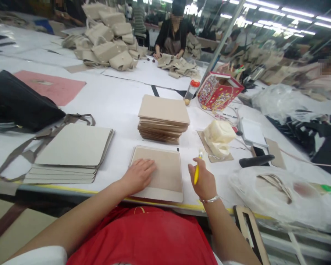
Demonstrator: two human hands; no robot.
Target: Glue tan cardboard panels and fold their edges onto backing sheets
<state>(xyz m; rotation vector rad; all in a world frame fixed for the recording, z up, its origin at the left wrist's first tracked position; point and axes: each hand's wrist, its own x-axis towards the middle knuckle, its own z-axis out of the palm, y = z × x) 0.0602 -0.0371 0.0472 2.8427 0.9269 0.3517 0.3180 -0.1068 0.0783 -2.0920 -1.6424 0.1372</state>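
My left hand (141, 176) lies flat, fingers stretched, on a beige rectangular panel (167, 169) at the table's front edge. My right hand (204, 180) is closed around a yellow-handled brush (196, 175), its pale tip pointing away from me, just right of the panel. Behind the panel stands a tall stack of similar beige panels (164, 110). To the left, more panels (74, 145) lie in an overlapping pile. Beyond the brush, a cream-coloured plastic container (220, 133) with a cut-open top sits on a beige scrap.
A black bag (19, 103) and pink sheet (52, 86) lie left. A red patterned box (219, 92) and red-lidded jar (192, 90) stand behind. Plastic bags (245, 187) crowd the right. Across the table, a person (172, 35) handles beige pieces beside heaped beige bags (107, 36).
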